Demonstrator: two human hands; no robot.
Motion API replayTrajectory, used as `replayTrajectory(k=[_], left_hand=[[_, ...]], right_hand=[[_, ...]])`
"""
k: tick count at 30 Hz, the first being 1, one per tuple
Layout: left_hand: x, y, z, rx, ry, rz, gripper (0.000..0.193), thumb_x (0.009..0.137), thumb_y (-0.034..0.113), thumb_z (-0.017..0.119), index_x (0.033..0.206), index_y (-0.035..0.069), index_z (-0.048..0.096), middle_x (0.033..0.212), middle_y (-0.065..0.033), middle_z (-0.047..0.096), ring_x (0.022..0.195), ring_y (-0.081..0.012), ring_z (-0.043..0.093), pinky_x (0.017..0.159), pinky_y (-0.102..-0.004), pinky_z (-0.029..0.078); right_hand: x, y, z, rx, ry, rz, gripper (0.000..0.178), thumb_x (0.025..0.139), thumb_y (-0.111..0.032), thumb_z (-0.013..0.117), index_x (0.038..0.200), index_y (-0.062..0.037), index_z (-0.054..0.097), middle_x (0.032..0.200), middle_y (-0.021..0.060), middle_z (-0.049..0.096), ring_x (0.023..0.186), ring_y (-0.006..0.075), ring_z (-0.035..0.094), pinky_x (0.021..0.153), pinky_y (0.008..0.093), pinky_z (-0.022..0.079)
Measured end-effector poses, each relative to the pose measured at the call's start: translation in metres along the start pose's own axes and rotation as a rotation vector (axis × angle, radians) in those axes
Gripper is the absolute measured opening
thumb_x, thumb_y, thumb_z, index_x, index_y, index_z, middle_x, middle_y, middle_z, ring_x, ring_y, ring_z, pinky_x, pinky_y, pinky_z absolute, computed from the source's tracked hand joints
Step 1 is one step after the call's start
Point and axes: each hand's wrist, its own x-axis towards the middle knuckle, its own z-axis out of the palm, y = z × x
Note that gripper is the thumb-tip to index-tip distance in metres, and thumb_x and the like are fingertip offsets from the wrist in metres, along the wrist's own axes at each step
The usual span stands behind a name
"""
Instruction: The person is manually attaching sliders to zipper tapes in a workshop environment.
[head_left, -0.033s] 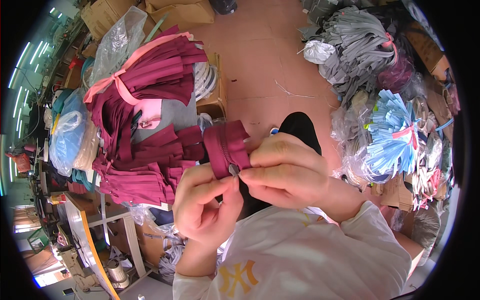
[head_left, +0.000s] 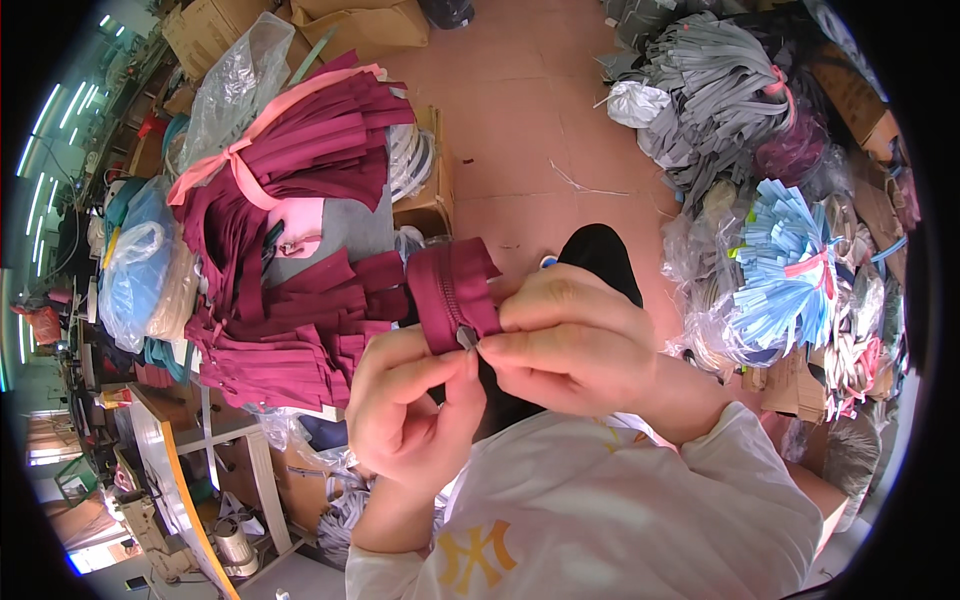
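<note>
A maroon zipper [head_left: 440, 290] curls up in a loop between my two hands, its teeth running down the middle of the tape. At its lower end sits a dark grey metal slider [head_left: 467, 338]. My left hand [head_left: 415, 400] is closed, thumb and forefinger pinching at the zipper's lower end beside the slider. My right hand [head_left: 575, 340] is closed too, its fingertips gripping the tape's right edge by the slider. Just left of my hands, loose maroon zippers [head_left: 290, 345] lie in a layered pile, and a bundle of maroon zippers [head_left: 320, 145] is tied with a pink strip [head_left: 240, 150].
Clear plastic bags [head_left: 235, 85] and cardboard boxes [head_left: 360, 25] stand at the far left. To the right lie a grey bundle of strips [head_left: 710, 85] and a light blue bundle [head_left: 785, 270] among plastic wrap. Reddish floor tiles [head_left: 540, 110] run between. A wooden-edged table [head_left: 170, 480] stands lower left.
</note>
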Motion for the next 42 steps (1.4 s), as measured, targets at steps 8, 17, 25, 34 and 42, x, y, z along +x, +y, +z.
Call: replayTrajectory(k=[8, 17, 25, 34, 42], left_hand=[[0.001, -0.003, -0.005, -0.200, 0.019, -0.091, 0.027, 0.074, -0.015, 0.074, 0.098, -0.006, 0.067, 0.092, -0.0124, 0.066, 0.078, -0.0184, 0.062, 0.073, -0.0276, 0.048], [0.002, -0.003, -0.007, -0.266, -0.024, -0.069, 0.025, 0.077, -0.015, 0.072, 0.100, -0.004, 0.068, 0.095, -0.0140, 0.067, 0.078, -0.0160, 0.062, 0.071, -0.0247, 0.047], [-0.001, -0.008, 0.000, -0.197, -0.001, -0.039, 0.025, 0.078, -0.014, 0.073, 0.099, -0.002, 0.068, 0.095, -0.0128, 0.067, 0.077, -0.0150, 0.061, 0.061, -0.0213, 0.045], [0.005, -0.011, -0.001, -0.538, 0.034, -0.311, 0.021, 0.084, -0.014, 0.068, 0.102, -0.005, 0.067, 0.101, -0.0124, 0.066, 0.084, -0.0139, 0.065, 0.075, -0.0239, 0.053], [0.016, 0.000, -0.004, -0.291, 0.001, -0.249, 0.024, 0.084, -0.014, 0.068, 0.107, -0.006, 0.067, 0.104, -0.0099, 0.062, 0.090, -0.0140, 0.061, 0.079, -0.0243, 0.049]], right_hand=[[0.003, -0.003, -0.002, 0.168, 0.004, 0.236, 0.027, 0.070, 0.007, 0.079, 0.095, -0.0020, 0.072, 0.088, 0.0104, 0.069, 0.069, 0.0213, 0.066, 0.060, 0.0294, 0.052], [0.006, -0.005, -0.004, 0.218, -0.013, 0.252, 0.026, 0.071, 0.006, 0.079, 0.095, -0.0016, 0.073, 0.089, 0.0104, 0.069, 0.069, 0.0195, 0.066, 0.059, 0.0287, 0.051], [0.001, -0.003, 0.008, 0.109, 0.070, 0.155, 0.023, 0.069, 0.006, 0.079, 0.088, -0.0019, 0.070, 0.085, 0.0086, 0.066, 0.068, 0.0205, 0.063, 0.059, 0.0293, 0.050], [0.009, -0.002, -0.001, 0.387, -0.009, 0.491, 0.018, 0.078, 0.008, 0.073, 0.093, -0.0005, 0.069, 0.090, 0.0098, 0.067, 0.078, 0.0207, 0.066, 0.068, 0.0279, 0.052], [0.014, 0.008, -0.013, 0.144, -0.177, 0.263, 0.020, 0.082, 0.003, 0.074, 0.101, -0.0018, 0.070, 0.099, 0.0081, 0.066, 0.080, 0.0157, 0.064, 0.065, 0.0281, 0.051]])
